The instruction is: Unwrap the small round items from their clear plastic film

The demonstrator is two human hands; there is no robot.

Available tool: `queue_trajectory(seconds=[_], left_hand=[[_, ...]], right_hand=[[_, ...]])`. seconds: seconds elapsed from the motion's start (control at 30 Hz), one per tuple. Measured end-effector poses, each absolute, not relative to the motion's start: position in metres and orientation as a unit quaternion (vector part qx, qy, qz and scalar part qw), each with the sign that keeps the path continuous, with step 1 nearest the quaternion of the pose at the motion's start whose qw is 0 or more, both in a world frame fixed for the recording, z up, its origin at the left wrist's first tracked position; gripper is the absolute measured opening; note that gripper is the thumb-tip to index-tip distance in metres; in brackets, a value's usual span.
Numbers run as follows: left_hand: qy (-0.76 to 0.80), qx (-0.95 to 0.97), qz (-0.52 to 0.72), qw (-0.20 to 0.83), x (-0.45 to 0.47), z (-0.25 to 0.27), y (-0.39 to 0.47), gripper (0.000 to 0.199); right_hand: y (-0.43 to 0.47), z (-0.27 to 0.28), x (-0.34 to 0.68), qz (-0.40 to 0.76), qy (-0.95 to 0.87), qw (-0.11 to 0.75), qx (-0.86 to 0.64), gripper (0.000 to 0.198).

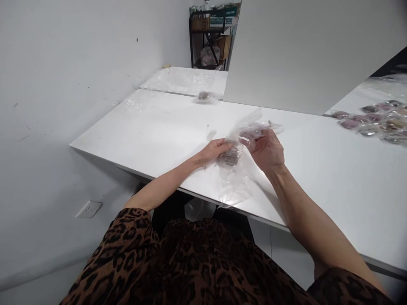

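Clear plastic bag [234, 184] being handled by a person in leopard-print clothing [206, 258], seen from the wearer's own viewpoint at a white table [127, 131]. Nearest, the clothing and dark legs sit below the table's near edge, with a wall socket [89, 209] off to the table's left. The bag lies crumpled on the table at its near edge, with one end lifted above the surface. A dark, blurred item [231, 156] shows at the plastic; whether it is fully inside, I cannot tell. The left hand [216, 149] pinches the plastic beside that item, low over the table. The right hand [269, 150] is raised above the table, palm partly turned up, fingers curled among loose film; whether they grip it or sit inside it is unclear. The step in hand seems to be opening or arranging the bag around the item. The next move appears to call for a steady left pinch while the right fingers part or straighten the film. At the table's far edge rests a small wrapped packet [205, 96]; many more wrapped pieces [375, 120] lie by its far right. Beyond the table stand a large white panel [302, 55] and a black shelf rack [208, 30] with boxes.
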State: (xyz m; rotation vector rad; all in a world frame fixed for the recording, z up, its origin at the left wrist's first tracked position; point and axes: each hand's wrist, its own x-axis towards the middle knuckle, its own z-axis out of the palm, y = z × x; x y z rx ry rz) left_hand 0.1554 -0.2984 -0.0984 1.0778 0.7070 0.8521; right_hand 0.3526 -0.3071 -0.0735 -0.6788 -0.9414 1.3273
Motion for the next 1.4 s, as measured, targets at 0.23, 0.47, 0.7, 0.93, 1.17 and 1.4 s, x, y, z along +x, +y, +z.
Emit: queue_trajectory(seconds=[0.23,0.47,0.7,0.93,1.17,1.4], left_hand=[[0.327,0.325,0.511,0.725,0.15,-0.09,-0.29,0.015],[0.369,0.317,0.551,0.678,0.152,-0.093,-0.288,0.013],[0.381,0.408,0.528,0.64,0.153,-0.099,-0.29,0.031],[0.464,0.595,0.499,0.427,0.147,-0.085,-0.309,0.057],[0.513,0.654,0.416,0.369,0.141,-0.088,-0.312,0.02],[0.422,0.349,0.536,0.642,0.136,-0.055,-0.303,0.027]], right_hand=[[-0.313,-0.082,0.341,0.653,-0.359,0.503,-0.437,0.043],[-0.325,-0.081,0.335,0.681,-0.413,0.462,-0.391,0.045],[-0.326,-0.083,0.333,0.662,-0.434,0.47,-0.39,0.037],[-0.325,-0.088,0.331,0.59,-0.427,0.531,-0.433,0.038],[-0.317,-0.088,0.339,0.558,-0.405,0.569,-0.448,0.032],[-0.309,-0.088,0.347,0.613,-0.328,0.559,-0.453,0.022]])
